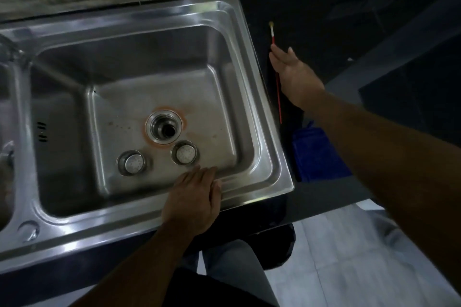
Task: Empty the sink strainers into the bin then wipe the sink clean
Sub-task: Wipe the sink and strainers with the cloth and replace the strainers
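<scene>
The sink (262, 97) is a steel double bowl set in a dark table (324, 20). Its right bowl holds both strainers on the floor, and the drain (164, 127) between and behind them stands open. A blue cloth (314, 154) lies on the table just beside the sink's right rim.

Whether the strainers have been emptied cannot be told, and no bin is clearly in view. If they have not, each is best lifted level by its rim so nothing spills back into the bowl. For the wiping, the cloth is the right tool. The orange ring (185, 117) round the drain looks likely to need firmer rubbing, and both strainers should come out first.

The left hand (194, 202) lies flat on the sink's near rim, its fingers (199, 174) straight and released over the edge. They are near the right strainer (185, 153), and the left strainer (131, 162) is further off. The right hand (294, 75) reaches out over the table with its fingers (277, 57) straight, grasping nothing, above a thin red brush (279, 99).
</scene>
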A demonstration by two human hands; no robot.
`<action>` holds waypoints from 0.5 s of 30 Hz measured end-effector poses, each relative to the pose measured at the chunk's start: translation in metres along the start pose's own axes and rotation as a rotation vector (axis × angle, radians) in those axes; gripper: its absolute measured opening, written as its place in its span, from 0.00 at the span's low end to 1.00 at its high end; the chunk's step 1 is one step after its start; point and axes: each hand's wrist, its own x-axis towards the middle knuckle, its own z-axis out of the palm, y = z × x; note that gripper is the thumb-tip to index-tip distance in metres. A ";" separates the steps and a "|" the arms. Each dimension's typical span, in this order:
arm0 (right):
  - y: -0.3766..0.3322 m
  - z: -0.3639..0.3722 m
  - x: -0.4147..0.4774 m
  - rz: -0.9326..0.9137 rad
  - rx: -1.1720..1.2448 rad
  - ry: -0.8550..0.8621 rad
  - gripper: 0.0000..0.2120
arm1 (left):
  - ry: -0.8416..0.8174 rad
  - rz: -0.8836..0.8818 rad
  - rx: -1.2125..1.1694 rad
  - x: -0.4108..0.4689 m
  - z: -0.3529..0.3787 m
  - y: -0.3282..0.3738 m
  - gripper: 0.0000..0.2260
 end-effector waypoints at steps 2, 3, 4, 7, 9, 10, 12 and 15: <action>0.003 0.003 0.002 0.025 -0.065 -0.031 0.33 | -0.009 -0.009 -0.006 0.000 -0.001 0.001 0.21; 0.003 0.003 0.003 0.035 -0.097 -0.053 0.35 | -0.006 -0.018 -0.006 0.000 -0.001 0.002 0.21; 0.003 0.004 0.003 0.037 -0.100 -0.066 0.37 | 0.000 -0.026 -0.004 -0.001 -0.002 0.002 0.21; -0.003 0.004 -0.010 0.107 0.046 0.000 0.41 | 0.001 -0.042 -0.013 -0.002 -0.002 0.003 0.21; -0.010 0.004 -0.029 0.125 0.110 0.067 0.40 | 0.003 -0.049 -0.020 -0.003 -0.002 0.003 0.21; -0.014 0.005 -0.041 0.113 0.124 0.094 0.38 | 0.000 -0.055 -0.018 -0.002 -0.002 0.003 0.21; -0.020 0.005 -0.067 0.103 0.166 0.139 0.34 | -0.025 -0.072 -0.010 -0.002 -0.003 0.004 0.22; -0.028 0.006 -0.108 0.119 0.229 0.179 0.32 | -0.031 -0.084 -0.020 -0.003 -0.004 0.007 0.23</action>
